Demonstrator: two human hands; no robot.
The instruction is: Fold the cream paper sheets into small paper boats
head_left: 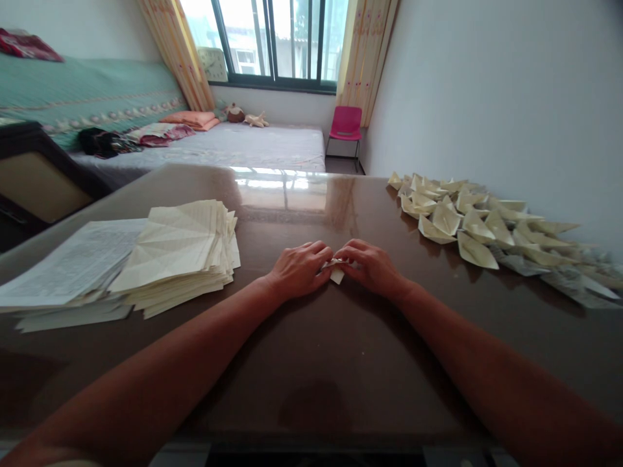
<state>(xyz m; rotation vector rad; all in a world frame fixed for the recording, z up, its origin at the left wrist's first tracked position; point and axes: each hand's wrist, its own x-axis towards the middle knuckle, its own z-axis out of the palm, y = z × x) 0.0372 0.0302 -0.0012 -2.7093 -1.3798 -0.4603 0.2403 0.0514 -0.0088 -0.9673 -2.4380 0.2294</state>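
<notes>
Both of my hands meet over the middle of the glossy brown table [302, 350], holding a small folded piece of cream paper [337, 275] between them. My left hand [302, 269] pinches its left side with thumb and fingers. On the opposite side, my right hand [370, 267] has its fingers closed on the paper's right part. Only a small pale flap shows below the fingertips; the rest of the fold is hidden by my hands.
To the left lies a stack of creased cream sheets [170, 237], beside printed white sheets [73, 263]. Many folded paper boats [479, 227] crowd the table's right side along the white wall [511, 97]. Beyond the table are a bed [272, 146] and a pink chair [346, 123].
</notes>
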